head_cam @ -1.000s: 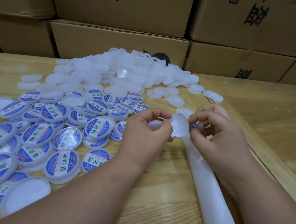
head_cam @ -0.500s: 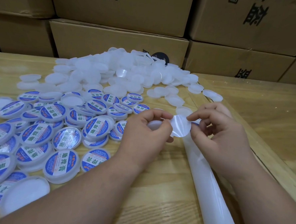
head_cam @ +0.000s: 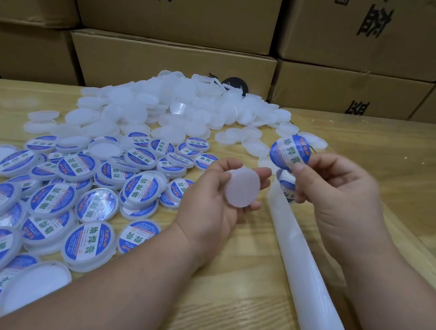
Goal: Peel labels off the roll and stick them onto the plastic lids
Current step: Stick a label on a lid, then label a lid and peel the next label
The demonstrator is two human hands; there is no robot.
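Observation:
My left hand (head_cam: pixel 216 210) holds a blank white plastic lid (head_cam: pixel 241 187) between thumb and fingers, flat face turned up toward me. My right hand (head_cam: pixel 337 195) pinches a round blue-and-white label (head_cam: pixel 289 151) by its lower edge, lifted free above the strip. The white label backing strip (head_cam: pixel 305 262) runs from between my hands down to the bottom right, with another label (head_cam: pixel 286 183) still on its upper end, partly hidden by my right fingers.
Several labelled lids (head_cam: pixel 86 208) lie heaped at the left on the wooden table (head_cam: pixel 228 305). A pile of blank white lids (head_cam: pixel 169 111) covers the far middle. Stacked cardboard boxes (head_cam: pixel 172 57) wall off the back.
My right hand has peeled a label off the strip and lifted it up to the right. My left hand has turned the blank lid's face up and drawn slightly left.

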